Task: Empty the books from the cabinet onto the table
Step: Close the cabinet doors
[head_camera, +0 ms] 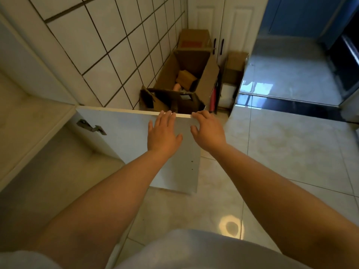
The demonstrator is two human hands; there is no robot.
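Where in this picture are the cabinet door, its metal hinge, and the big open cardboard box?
cabinet door (124,136): head view, on the bare white inner face, left of the hands.
hinge (91,127): head view, on the metal arm near the door's left edge.
cardboard box (208,78): head view, on its raised right flap.

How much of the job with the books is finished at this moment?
Done: the cabinet door stands open. In hand: the left hand and right hand rest on the door's top edge, fingers over it. Left: all the moving; no books and no table are in view.
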